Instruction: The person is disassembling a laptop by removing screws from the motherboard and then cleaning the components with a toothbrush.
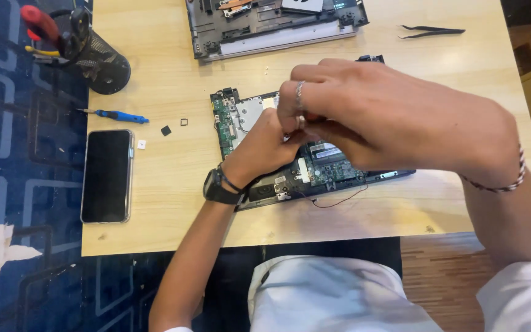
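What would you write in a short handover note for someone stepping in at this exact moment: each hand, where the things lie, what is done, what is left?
Left hand and right hand meet, fingers pinched together over the green circuit board on the wooden table; what they pinch is hidden.
The opened laptop case lies at the far edge, tweezers to its right.
Blue screwdriver, phone and small loose parts lie to the left, beside a mesh tool holder.
Done: board is out of the case. Left: the work on the board is unfinished.
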